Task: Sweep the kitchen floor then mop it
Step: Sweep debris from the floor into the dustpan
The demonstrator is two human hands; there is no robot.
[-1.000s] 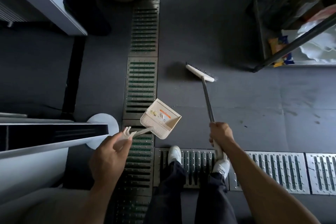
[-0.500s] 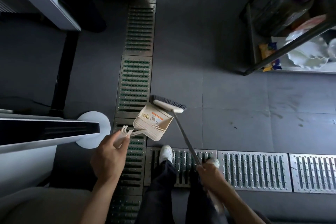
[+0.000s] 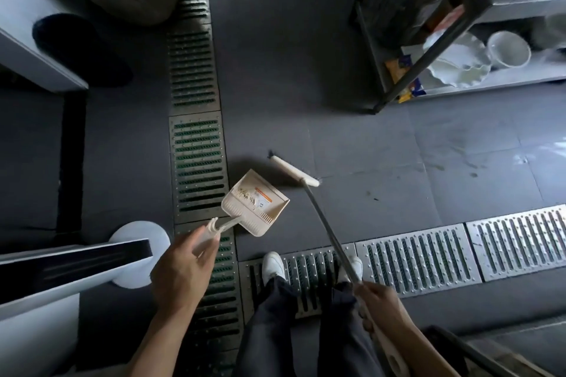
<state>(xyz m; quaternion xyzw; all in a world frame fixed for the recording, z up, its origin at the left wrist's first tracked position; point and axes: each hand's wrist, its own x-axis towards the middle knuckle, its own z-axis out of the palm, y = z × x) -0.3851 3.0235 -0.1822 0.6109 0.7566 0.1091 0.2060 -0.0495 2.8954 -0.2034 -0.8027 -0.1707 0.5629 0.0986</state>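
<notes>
My left hand (image 3: 180,269) grips the white handle of a beige dustpan (image 3: 254,202), which sits low over the dark grey tiled floor (image 3: 291,70) with some crumbs inside. My right hand (image 3: 379,306) holds the grey shaft of a broom (image 3: 324,223). The broom's white head (image 3: 294,171) rests on the floor just right of the dustpan's open mouth, apart from it. My white shoes (image 3: 273,263) stand on a drain grate below.
Metal drain grates (image 3: 196,159) run up the floor on the left and across the bottom right (image 3: 419,263). A black-framed shelf (image 3: 428,49) with white dishes stands at the upper right. A round white base (image 3: 137,242) and steel counters are on the left.
The broom head swept from far right into the dustpan mouth, then moved back out to the right. My right hand pulled down toward me. The dustpan stayed almost still.
</notes>
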